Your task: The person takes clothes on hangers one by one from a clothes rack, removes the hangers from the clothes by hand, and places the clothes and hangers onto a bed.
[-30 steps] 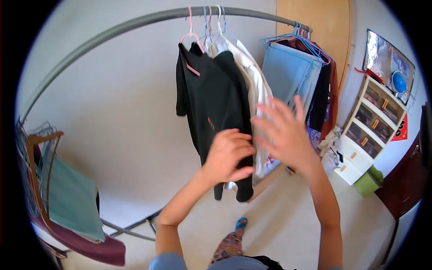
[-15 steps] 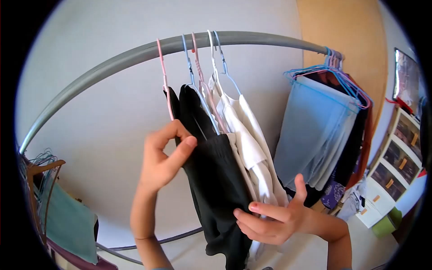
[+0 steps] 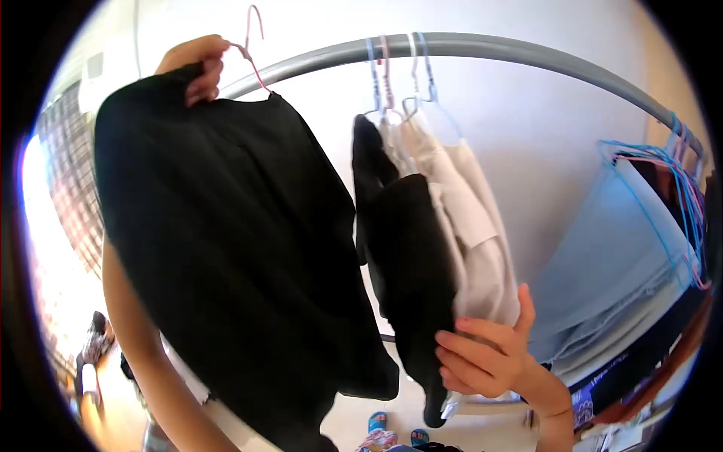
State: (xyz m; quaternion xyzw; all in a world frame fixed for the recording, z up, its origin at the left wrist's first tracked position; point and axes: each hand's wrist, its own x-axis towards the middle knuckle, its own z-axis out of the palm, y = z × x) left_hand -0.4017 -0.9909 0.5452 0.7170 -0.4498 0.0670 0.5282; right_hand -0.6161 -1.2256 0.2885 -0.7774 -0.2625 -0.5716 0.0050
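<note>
A wide black garment (image 3: 233, 226) hangs from a pink wire hanger (image 3: 248, 53), and its hook is clear of the rail. My left hand (image 3: 197, 64) is closed on the hanger and the garment's top corner, at the upper left. Low on the right, my right hand (image 3: 486, 361) has its fingers apart and rests against the edge of a second black garment (image 3: 410, 248). That one hangs on the rail by a blue hanger (image 3: 373, 75). Just beyond it hang white garments (image 3: 474, 226) on pink, white and blue hangers.
A curved grey rail (image 3: 512, 49) runs across the top. At its right end hang a light blue garment (image 3: 602, 279), darker clothes and a bunch of blue hangers (image 3: 689, 181). A checked curtain (image 3: 68, 151) is at the left. Feet in blue sandals (image 3: 376, 422) show below.
My left hand has lifted the pink hanger with its black garment off the rail and carried it up and left. My right hand stays by the other black garment. The view has shifted left.
</note>
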